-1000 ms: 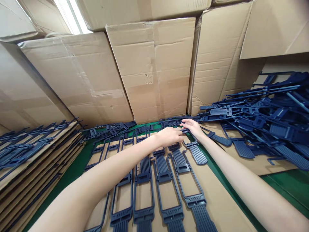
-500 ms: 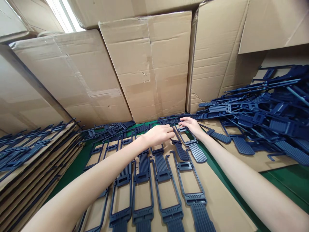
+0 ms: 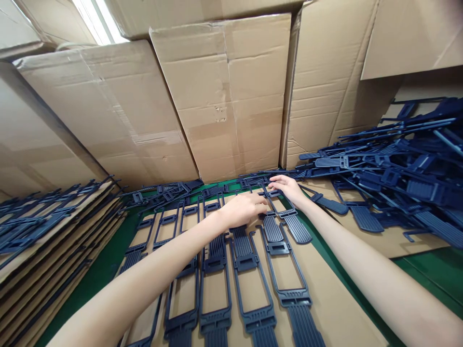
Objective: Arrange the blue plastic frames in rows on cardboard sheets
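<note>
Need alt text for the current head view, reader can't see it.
A person's bare left hand and bare right hand are at the far row of dark blue plastic frames with ribbed tabs, laid on a brown cardboard sheet. A tangled pile of similar blue plastic frames lies right, stacked brown cardboard sheets left, tall brown cardboard cartons behind.

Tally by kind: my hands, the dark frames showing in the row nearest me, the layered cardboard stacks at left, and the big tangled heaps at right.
Hands (left hand, right hand): 2
Dark frames, near row: 5 visible; the left forearm may hide more
Layered cardboard stack: 1
Tangled heap: 1
Total: 9
</note>
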`<state>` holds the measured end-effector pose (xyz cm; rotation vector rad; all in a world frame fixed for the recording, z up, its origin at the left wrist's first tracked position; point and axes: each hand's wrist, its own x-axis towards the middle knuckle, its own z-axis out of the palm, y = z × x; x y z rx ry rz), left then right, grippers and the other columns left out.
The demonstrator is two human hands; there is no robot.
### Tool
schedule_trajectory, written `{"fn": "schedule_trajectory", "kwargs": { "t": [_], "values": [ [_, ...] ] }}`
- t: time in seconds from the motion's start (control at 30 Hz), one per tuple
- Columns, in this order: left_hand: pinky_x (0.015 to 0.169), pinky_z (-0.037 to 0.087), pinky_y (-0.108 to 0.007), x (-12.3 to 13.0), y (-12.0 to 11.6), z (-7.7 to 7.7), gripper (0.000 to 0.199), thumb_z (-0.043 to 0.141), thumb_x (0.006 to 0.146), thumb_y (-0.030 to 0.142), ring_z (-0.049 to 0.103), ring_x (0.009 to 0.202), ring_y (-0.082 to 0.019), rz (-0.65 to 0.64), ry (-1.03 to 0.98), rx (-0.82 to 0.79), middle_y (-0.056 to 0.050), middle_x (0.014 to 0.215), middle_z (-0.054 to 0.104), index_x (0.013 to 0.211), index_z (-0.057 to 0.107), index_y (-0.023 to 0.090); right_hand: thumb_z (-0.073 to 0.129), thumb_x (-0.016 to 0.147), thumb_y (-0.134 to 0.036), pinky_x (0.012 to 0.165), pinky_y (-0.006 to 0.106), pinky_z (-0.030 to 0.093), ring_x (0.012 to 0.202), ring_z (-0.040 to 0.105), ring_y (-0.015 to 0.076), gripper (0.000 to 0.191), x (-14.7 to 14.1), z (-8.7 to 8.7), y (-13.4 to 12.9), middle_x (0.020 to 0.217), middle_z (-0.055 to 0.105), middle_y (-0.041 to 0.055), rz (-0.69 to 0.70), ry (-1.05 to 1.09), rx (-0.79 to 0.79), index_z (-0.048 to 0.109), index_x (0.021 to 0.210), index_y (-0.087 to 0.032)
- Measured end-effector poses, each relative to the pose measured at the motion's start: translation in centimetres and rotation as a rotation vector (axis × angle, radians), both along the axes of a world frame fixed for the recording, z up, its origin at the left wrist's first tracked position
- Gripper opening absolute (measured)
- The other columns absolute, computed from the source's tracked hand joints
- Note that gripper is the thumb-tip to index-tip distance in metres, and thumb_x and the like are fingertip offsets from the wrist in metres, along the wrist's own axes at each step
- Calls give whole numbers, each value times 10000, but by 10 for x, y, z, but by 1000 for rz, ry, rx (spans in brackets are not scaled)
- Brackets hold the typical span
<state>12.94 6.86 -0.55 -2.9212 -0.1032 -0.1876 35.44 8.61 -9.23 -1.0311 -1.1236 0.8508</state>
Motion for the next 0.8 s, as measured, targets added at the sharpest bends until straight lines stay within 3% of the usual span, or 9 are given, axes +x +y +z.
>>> {"fn": "schedule_trajectory", "kwargs": {
  "t": [0.13, 0.27, 0.5, 0.8],
  "values": [
    [848, 483, -277, -2, -34, 2, 196, 444, 960, 215, 602, 955, -169, -74, -59, -109, -71, 1063, 629, 1020, 629, 192, 756, 628, -404, 726, 340, 519, 689, 649, 188, 361, 0, -2, 1, 768, 702, 60, 7, 4, 13, 636, 875, -170],
    [912, 474, -312, -13, -58, -2, 252, 462, 964, 349, 569, 1054, -209, -93, -31, -135, -97, 1160, 594, 1090, 608, 187, 753, 630, -388, 717, 336, 522, 688, 650, 189, 342, -1, -2, 1, 751, 700, 60, 10, 12, 18, 638, 867, -169],
    [927, 479, -320, -24, -65, -10, 277, 444, 966, 344, 529, 1116, -226, 41, -37, -160, -97, 1245, 563, 1136, 599, 189, 746, 620, -384, 696, 327, 521, 664, 643, 179, 339, -1, -1, 0, 740, 699, 51, 11, 15, 8, 639, 860, -169],
    [908, 460, -361, -23, -67, -6, 286, 450, 962, 388, 545, 1069, -228, 73, -74, -131, -84, 1214, 578, 1092, 616, 194, 765, 592, -381, 670, 322, 529, 634, 639, 172, 348, -2, -2, 2, 730, 697, 54, 8, 30, -4, 642, 834, -164]
  ]
}}
